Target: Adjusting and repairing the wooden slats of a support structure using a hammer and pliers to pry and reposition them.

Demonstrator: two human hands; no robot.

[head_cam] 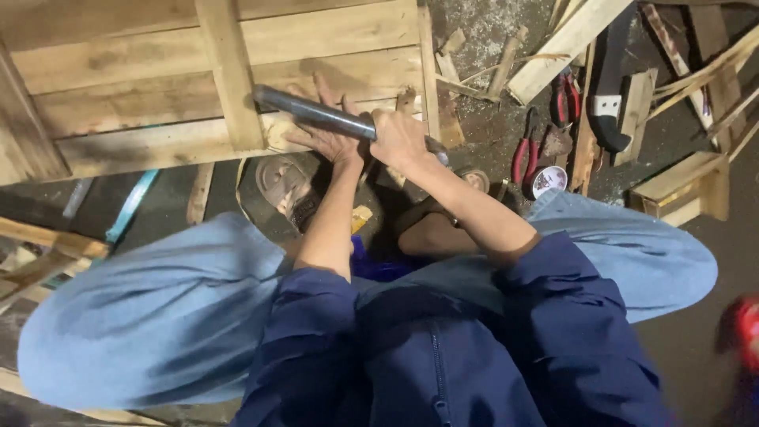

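Right hand (399, 138) gripped around grey metal bar (316, 113), bar angled up-left over wooden pallet (142, 95). Left hand (328, 134) flat, fingers spread, on the pallet's near board beneath the bar. Red pliers (523, 154) and small round tin (549, 180) on floor to the right, near loose slats (565, 39).

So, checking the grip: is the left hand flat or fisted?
Flat: the left hand lies spread, fingers extended, on the wooden panel under the metal pipe.
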